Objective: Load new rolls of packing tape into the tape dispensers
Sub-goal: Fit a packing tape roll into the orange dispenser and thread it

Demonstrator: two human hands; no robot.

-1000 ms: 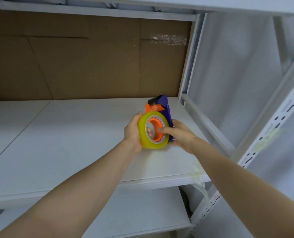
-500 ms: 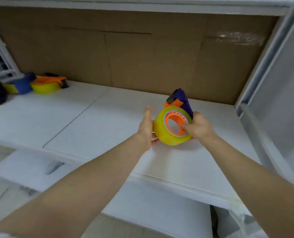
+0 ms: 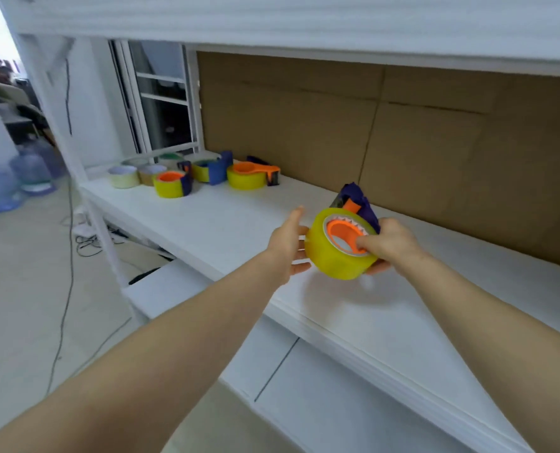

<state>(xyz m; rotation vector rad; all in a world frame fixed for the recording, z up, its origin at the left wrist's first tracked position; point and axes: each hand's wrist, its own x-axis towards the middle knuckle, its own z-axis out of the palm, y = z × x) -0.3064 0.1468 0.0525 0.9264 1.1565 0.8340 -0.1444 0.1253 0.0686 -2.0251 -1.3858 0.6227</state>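
Left hand [image 3: 287, 243] let go of the tape roll [image 3: 332, 261], fingers now spread beside it; view swung left, more dispensers [image 3: 252, 175] showing.

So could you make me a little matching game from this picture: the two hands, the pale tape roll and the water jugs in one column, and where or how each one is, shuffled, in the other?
Column one:
1. left hand
2. right hand
3. pale tape roll
4. water jugs

Column two:
A. on the floor, left of the shelf
B. grips the yellow roll at its orange core
C. open, fingers straight, beside the yellow roll
D. at the far left end of the shelf

Pairs: 1-C, 2-B, 3-D, 4-A.
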